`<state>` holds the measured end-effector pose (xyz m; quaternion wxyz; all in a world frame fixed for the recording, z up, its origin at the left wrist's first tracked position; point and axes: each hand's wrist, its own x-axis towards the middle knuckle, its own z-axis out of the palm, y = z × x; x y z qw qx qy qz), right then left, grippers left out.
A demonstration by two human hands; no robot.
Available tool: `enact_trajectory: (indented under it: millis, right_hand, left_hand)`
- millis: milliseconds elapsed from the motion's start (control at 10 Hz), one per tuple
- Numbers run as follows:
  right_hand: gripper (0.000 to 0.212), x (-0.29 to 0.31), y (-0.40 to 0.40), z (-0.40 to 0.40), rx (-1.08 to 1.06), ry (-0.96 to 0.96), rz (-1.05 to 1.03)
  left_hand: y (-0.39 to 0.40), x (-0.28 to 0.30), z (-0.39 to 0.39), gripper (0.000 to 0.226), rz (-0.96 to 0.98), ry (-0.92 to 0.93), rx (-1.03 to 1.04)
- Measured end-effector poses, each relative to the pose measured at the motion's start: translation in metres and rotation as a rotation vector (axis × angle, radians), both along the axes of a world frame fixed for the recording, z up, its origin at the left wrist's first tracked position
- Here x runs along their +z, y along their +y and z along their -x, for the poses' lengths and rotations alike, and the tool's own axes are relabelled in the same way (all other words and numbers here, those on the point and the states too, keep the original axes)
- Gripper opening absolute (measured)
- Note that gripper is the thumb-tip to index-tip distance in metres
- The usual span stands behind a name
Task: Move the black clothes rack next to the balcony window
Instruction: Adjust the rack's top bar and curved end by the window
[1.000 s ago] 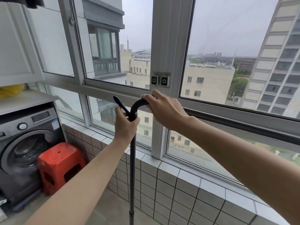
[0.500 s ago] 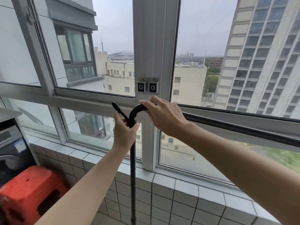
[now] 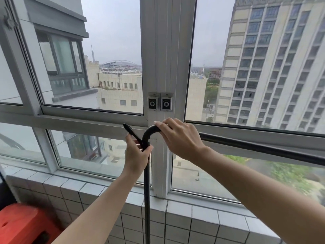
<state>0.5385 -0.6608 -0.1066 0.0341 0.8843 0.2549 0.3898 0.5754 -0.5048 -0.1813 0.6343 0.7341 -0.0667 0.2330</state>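
Note:
The black clothes rack (image 3: 147,194) stands right in front of the balcony window (image 3: 165,67). Its thin upright pole runs from the bottom edge up to a curved corner, and its top bar stretches away to the right along the window frame. My left hand (image 3: 136,155) is closed around the upright just under the bend, beside a small black hook. My right hand (image 3: 177,136) grips the curved corner from above. The rack's foot is hidden below the frame.
A white-tiled low wall (image 3: 193,217) with a tiled sill runs under the window. A red plastic stool (image 3: 22,226) sits at the lower left. Two small grey lock boxes (image 3: 160,103) are mounted on the central window post.
The view has swung right and closer to the window. The washing machine has left the frame and the stool has slid to the lower left corner. Both hands keep their hold on the rack.

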Motion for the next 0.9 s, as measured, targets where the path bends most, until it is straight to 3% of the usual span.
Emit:
enact_trajectory:
  millis: [300,700,900]
  right_hand:
    - [0.032,0.002,-0.003,-0.001,-0.074,0.005,0.016]
    - [0.041,0.011,0.0,0.013,-0.054,0.062,-0.037]
    - [0.037,0.019,-0.02,0.05,-0.062,0.054,-0.1]
  left_hand:
    - [-0.001,-0.001,-0.011,0.052,-0.022,-0.001,-0.07]
    - [0.002,0.001,0.0,0.047,-0.08,-0.005,0.053]
    - [0.007,0.014,0.019,0.041,-0.089,0.135,0.069]
